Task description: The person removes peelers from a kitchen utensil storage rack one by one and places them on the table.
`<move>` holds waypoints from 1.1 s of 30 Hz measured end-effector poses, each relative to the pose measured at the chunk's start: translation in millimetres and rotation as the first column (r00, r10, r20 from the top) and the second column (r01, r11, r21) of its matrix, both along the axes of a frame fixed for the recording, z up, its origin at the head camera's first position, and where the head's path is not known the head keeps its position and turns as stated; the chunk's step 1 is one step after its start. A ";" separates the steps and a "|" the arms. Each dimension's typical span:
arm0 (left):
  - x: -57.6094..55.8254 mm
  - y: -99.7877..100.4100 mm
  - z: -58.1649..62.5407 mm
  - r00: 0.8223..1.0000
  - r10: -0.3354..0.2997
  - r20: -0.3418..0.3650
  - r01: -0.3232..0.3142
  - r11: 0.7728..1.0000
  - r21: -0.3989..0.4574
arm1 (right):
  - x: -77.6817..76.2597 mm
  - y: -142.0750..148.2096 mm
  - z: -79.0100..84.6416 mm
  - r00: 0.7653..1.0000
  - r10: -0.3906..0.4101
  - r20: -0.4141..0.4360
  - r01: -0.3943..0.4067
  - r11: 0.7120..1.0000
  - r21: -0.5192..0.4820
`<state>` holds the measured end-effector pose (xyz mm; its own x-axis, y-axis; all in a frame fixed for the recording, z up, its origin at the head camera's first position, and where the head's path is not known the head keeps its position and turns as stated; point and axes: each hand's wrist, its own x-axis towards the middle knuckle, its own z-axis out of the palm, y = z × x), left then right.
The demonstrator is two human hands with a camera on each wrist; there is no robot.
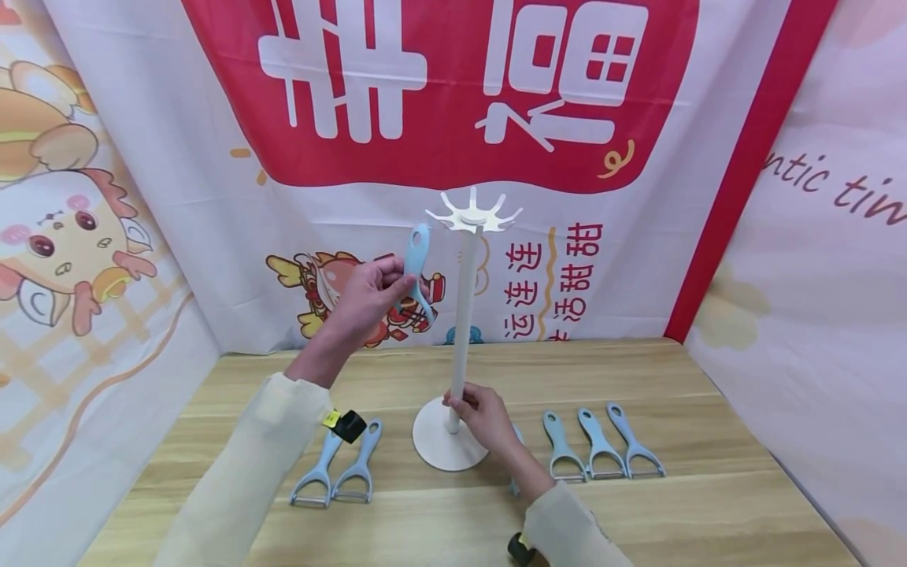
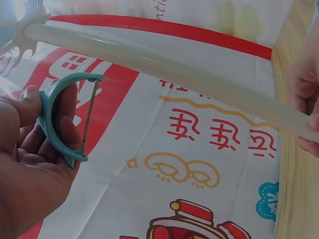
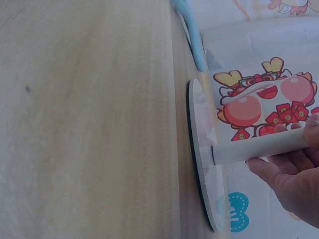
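Note:
My left hand (image 1: pixel 375 293) pinches a light blue Y-shaped peeler (image 1: pixel 416 256) by its handle, with the holed end up and the blade end down. It is raised just left of the white stand's hooked top (image 1: pixel 473 216). In the left wrist view the peeler's curved head and metal blade (image 2: pixel 89 119) face the stand's pole (image 2: pixel 149 62). Low on the pole, my right hand (image 1: pixel 485 417) grips it with thumb and fingers, just above the round white base (image 1: pixel 448 449). The hooks that show carry no peeler.
Two blue peelers (image 1: pixel 357 465) lie on the wooden table (image 1: pixel 425 528) to the left, partly behind the left sleeve. Three more peelers (image 1: pixel 601 441) lie in a row at right. Another peeler (image 1: pixel 516 482) is mostly hidden by the right forearm. Printed cloth (image 1: pixel 340 213) hangs behind.

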<state>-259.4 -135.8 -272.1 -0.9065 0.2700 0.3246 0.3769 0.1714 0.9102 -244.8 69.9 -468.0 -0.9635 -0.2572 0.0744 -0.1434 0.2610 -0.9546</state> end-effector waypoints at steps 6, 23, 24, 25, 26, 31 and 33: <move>6.8 -8.0 -7.9 0.999 0.013 0.031 -0.013 1.000 -0.017 | 0.8 -0.1 -0.5 1.000 0.002 -0.002 -0.002 1.000 -0.007; 19.7 -23.0 -28.5 0.993 0.042 0.113 -0.039 0.999 -0.029 | 3.1 -0.3 1.7 1.000 -0.013 0.005 0.013 1.000 0.010; 20.8 -24.0 -29.9 0.992 0.040 0.118 -0.038 0.999 -0.023 | 2.9 -0.5 1.2 1.000 -0.011 0.003 0.011 1.000 0.010; 21.6 -24.9 -31.7 0.992 0.034 0.121 -0.032 0.999 -0.017 | 2.7 -0.7 1.1 1.000 -0.011 0.003 0.011 1.000 0.011; 22.3 -25.9 -33.4 0.992 0.029 0.124 -0.028 1.000 -0.008 | 2.5 -1.0 0.9 1.000 -0.011 0.004 0.011 1.000 0.012; 25.5 -30.0 -40.6 0.990 0.016 0.141 -0.019 1.000 0.021 | 2.0 -1.0 0.4 1.000 -0.012 0.008 0.012 1.000 0.014; 27.0 -31.8 -43.2 0.989 0.020 0.149 -0.023 1.000 0.018 | 2.2 -0.7 0.3 1.000 -0.011 0.002 0.011 1.000 0.012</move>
<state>-232.4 -167.6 -315.3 -0.9507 0.2445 0.1906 0.2334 0.1596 0.9592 -242.6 69.2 -467.8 -0.9664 -0.2474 0.0693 -0.1383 0.2737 -0.9518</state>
